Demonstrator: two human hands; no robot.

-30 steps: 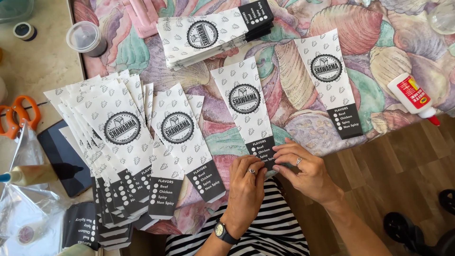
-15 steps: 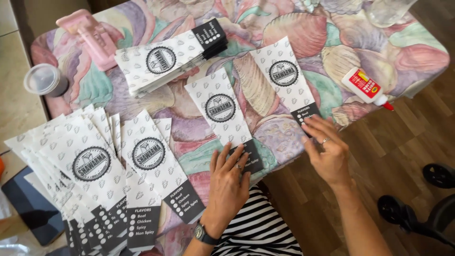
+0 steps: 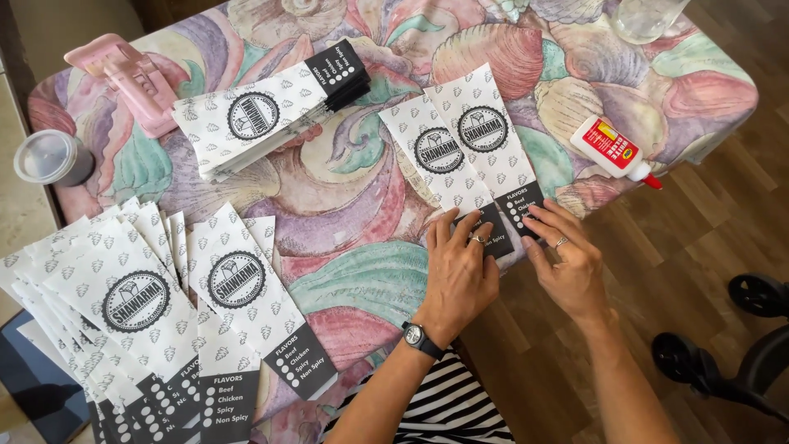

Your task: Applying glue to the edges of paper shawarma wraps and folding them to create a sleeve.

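Two white paper sleeves with round black stamps and black ends lie side by side, overlapping, near the table's front right edge: a left sleeve (image 3: 434, 156) and a right sleeve (image 3: 486, 136). My left hand (image 3: 459, 271), with a ring and a wristwatch, lies flat with its fingers on the black end of the left sleeve. My right hand (image 3: 567, 259), also ringed, has its fingertips on the black end of the right sleeve. Neither hand grips anything.
A stack of the same sleeves (image 3: 259, 115) sits at the back. A fanned spread of several sleeves (image 3: 156, 304) covers the left. A white glue bottle (image 3: 612, 150) lies at the right edge, a pink stapler (image 3: 131, 78) and a lidded plastic cup (image 3: 51, 158) at the back left.
The left sleeve has slid right until it overlaps the right sleeve. My left hand moved right with it. My right hand stayed on the right sleeve's black end.
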